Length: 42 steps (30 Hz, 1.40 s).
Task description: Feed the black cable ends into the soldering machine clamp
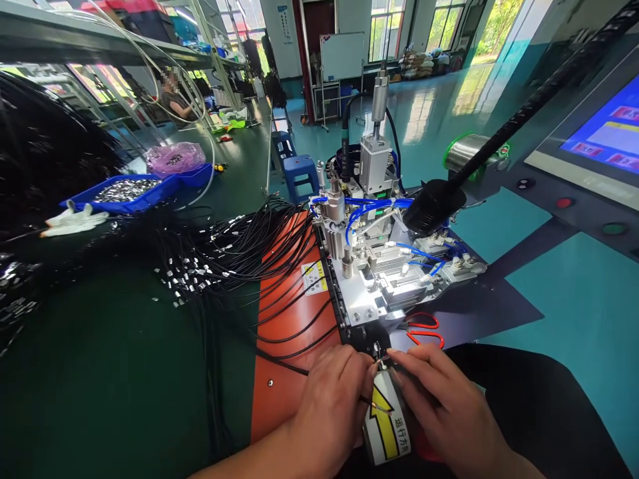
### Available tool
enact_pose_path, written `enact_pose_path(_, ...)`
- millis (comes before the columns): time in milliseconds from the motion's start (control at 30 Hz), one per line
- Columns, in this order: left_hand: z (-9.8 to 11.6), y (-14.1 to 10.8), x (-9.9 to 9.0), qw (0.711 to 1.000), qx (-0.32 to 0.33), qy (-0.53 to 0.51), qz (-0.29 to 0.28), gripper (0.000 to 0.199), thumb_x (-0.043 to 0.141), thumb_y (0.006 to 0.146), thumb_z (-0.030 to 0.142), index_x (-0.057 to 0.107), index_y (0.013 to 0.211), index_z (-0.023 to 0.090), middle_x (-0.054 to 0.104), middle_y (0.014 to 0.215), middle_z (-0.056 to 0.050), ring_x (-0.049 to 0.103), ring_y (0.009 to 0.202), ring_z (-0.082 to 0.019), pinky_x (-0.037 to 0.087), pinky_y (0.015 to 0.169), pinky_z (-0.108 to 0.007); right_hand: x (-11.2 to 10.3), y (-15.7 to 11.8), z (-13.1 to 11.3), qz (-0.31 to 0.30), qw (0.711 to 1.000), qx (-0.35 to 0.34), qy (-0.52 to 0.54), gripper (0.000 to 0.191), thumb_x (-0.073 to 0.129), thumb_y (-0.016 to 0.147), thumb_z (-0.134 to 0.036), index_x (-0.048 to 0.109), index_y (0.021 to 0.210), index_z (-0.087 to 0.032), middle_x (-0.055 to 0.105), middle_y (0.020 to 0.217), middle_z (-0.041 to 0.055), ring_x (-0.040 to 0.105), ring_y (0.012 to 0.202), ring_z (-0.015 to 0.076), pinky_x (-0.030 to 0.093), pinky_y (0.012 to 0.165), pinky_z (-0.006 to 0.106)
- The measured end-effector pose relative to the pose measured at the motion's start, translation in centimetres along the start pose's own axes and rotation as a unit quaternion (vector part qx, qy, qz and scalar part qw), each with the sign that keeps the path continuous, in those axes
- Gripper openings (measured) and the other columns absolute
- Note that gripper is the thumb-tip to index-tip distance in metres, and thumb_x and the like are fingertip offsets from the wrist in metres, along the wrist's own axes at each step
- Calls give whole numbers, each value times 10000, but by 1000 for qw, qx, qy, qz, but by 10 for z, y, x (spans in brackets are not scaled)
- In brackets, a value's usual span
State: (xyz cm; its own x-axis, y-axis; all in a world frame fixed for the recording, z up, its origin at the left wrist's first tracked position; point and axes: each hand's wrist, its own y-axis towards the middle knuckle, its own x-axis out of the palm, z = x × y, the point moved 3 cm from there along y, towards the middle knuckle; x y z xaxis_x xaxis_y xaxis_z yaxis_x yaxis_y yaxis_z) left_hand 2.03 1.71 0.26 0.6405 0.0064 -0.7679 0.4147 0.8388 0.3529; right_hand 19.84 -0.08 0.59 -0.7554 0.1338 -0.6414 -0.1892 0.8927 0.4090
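Note:
My left hand is closed on a black cable, and a short stripped cable end pokes out beneath its fingers. My right hand pinches at a spot just beside the left fingertips; whatever tiny piece it holds is too small to name. Between the two sets of fingertips a small metal fitting shows at the front of the machine. Below it is a white cylinder with a yellow arrow label. Further cables run across the orange plate on the left.
Red-handled scissors lie right of the machine. Bundled cables with metal ends cover part of the green table. Behind are a blue tray of metal parts and a white glove. A thick black hose crosses the right side. Another person sits far back.

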Motion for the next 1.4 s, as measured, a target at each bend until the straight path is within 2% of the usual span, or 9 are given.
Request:
enact_pose_path(300,0,0,1,1000,-5,7,-10,152,478,995,167,560,871,198,568,771,-14,511,710,-178,386,681,-323,-2,6,-2,5,998,-42,-50,163,575,962,-206,693,1074,-207,661,926,61,691,773,170,572,689,269)
enact_pose_path(367,0,0,1,1000,-5,5,-13,145,486,993,170,563,873,197,573,772,-17,518,715,-180,385,677,-323,-3,11,-5,-6,1000,-21,-22,125,571,962,-209,690,1000,-212,655,893,51,682,762,169,565,681,271)
enact_pose_path(567,2,1,-3,1000,-1,-13,9,174,467,1004,173,548,852,198,564,750,-10,516,689,-166,380,653,-308,1,14,-9,-33,993,102,56,137,579,961,-299,660,866,-243,614,767,4,605,607,138,516,549,253)
enact_pose_path(733,4,0,-4,999,-28,-35,20,171,456,1008,187,541,861,204,568,750,-5,530,697,-162,403,664,-295,9,5,-12,23,996,78,44,140,555,971,-267,648,871,-235,633,798,15,645,649,140,530,592,247)
enact_pose_path(933,0,-2,-3,996,-53,-73,7,138,475,994,165,547,886,210,571,762,2,551,703,-146,409,644,-270,30,-7,-10,52,998,43,12,132,523,986,-232,642,927,-228,657,792,27,673,638,153,526,587,267)
enact_pose_path(1067,1,-1,-4,998,-27,-62,6,156,468,987,151,539,856,200,553,747,-6,517,697,-156,398,652,-290,15,-2,-4,0,994,86,63,146,548,975,-294,660,904,-233,666,822,34,662,664,157,543,602,255)
enact_pose_path(1200,5,1,-6,999,11,-35,14,169,464,982,122,536,844,189,545,718,-5,488,668,-157,371,644,-304,-12,13,7,-63,961,222,152,193,591,946,-412,672,950,-237,693,855,22,674,752,172,549,602,233)
enact_pose_path(1300,6,2,-7,999,16,-33,10,166,468,979,116,544,849,186,565,729,-11,500,675,-160,374,665,-313,-15,25,8,-144,932,249,221,237,556,964,-429,680,948,-227,691,846,9,658,770,167,544,663,243)
enact_pose_path(1400,6,2,-7,999,18,-31,4,182,459,979,109,550,841,186,568,722,-14,501,673,-165,368,672,-319,-9,29,6,-188,914,256,251,258,544,973,-433,672,914,-217,631,790,-12,588,689,135,499,613,226)
